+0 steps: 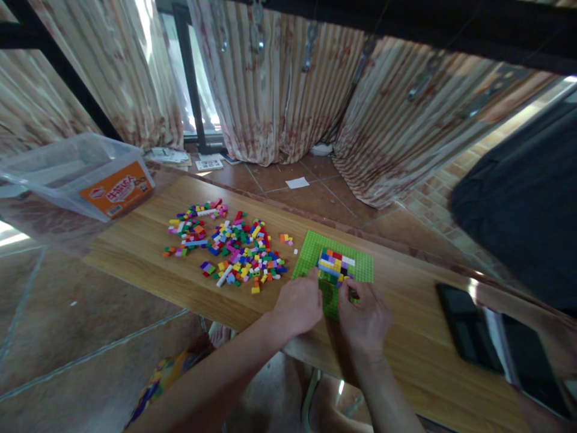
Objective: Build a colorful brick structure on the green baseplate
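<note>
A green studded baseplate lies on the wooden table, bearing a low block of many-coloured toy bricks. My left hand is closed at the front left of this build, its fingertips against or very close to the bricks. Over the plate's front right, my right hand pinches thumb and fingers together beside the build's near corner. What either hand holds is too small or hidden to make out. Left of the plate spreads a loose heap of small toy bricks, with a few orange and yellow bricks apart from it.
A clear plastic tub with an orange label stands beyond the table's left end. Toward the right end lie a dark tablet-like slab and another dark flat device. Striped curtains hang behind the wooden table.
</note>
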Demonstrator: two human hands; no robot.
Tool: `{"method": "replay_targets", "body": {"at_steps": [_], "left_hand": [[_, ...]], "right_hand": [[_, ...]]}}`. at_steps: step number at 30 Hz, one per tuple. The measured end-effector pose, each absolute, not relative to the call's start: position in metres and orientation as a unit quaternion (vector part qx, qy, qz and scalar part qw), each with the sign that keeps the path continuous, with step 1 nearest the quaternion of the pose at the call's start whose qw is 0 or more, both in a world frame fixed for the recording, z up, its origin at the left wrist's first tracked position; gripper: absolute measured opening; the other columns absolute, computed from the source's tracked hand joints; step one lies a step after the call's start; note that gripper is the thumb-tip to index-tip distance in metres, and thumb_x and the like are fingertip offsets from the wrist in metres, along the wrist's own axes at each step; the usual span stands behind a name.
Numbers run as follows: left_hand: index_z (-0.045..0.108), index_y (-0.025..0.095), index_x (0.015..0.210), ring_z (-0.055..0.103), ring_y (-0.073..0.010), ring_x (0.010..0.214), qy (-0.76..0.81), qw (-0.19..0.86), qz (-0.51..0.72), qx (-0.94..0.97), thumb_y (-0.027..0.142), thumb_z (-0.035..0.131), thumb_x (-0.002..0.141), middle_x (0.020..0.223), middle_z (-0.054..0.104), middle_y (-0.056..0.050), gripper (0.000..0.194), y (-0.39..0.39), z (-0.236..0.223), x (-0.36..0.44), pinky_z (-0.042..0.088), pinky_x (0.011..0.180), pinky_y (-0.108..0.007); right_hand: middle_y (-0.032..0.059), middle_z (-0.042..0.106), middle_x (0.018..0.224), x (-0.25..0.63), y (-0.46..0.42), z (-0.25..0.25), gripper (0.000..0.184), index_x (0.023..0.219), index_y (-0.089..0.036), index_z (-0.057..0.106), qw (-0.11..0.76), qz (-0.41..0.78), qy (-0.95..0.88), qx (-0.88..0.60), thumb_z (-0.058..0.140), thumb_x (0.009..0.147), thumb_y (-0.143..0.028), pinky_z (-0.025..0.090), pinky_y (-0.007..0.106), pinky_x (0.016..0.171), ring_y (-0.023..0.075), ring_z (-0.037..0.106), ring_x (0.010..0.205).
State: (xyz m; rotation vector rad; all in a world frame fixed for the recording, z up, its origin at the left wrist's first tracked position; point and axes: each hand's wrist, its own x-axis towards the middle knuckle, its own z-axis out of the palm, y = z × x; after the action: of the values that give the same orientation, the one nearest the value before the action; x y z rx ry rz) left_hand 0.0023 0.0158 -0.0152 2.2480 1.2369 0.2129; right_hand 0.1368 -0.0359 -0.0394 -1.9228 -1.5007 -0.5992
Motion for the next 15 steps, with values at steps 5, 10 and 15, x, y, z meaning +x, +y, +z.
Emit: {"method": "replay_targets", "body": {"at_steps": [5, 10, 15], "left_hand": [[0.042, 0.01, 0.13, 0.068, -0.0293, 0.09, 0.463, 0.282, 0.073, 0.837, 0.022, 0.038, 0.088, 0.094, 0.071, -0.015, 0.044, 0.0152, -0.0143, 0.002, 0.054, 0.077, -0.04], [0.041, 0.01, 0.13, 0.068, -0.0287, 0.091, 0.461, 0.284, 0.074, 0.837, 0.021, 0.038, 0.088, 0.095, 0.07, -0.015, 0.043, 0.0147, -0.0148, 0.0018, 0.054, 0.079, -0.039], [0.039, 0.009, 0.132, 0.068, -0.0292, 0.09, 0.464, 0.287, 0.069, 0.835, 0.021, 0.037, 0.089, 0.095, 0.07, -0.016, 0.045, 0.0149, -0.0162, 0.0019, 0.053, 0.078, -0.039]], "right_hand": [[0.0027, 0.065, 0.065, 0.1371, -0.0362, -0.0405, 0.018, 0.069, -0.017, 0.065, 0.309, -0.226, -0.565, -0.731, 0.056, 0.085, -0.02, 0.039, 0.026, 0.061, 0.015, 0.057, 0.062], [0.0038, 0.067, 0.068, 0.1376, -0.0362, -0.0443, 0.02, 0.072, -0.017, 0.066, 0.317, -0.208, -0.571, -0.728, 0.053, 0.087, -0.022, 0.043, 0.026, 0.063, 0.0164, 0.06, 0.065], [0.0061, 0.07, 0.076, 0.141, -0.0372, -0.0457, 0.023, 0.078, -0.016, 0.068, 0.322, -0.164, -0.575, -0.734, 0.051, 0.09, -0.026, 0.046, 0.028, 0.068, 0.0185, 0.063, 0.071]]}}
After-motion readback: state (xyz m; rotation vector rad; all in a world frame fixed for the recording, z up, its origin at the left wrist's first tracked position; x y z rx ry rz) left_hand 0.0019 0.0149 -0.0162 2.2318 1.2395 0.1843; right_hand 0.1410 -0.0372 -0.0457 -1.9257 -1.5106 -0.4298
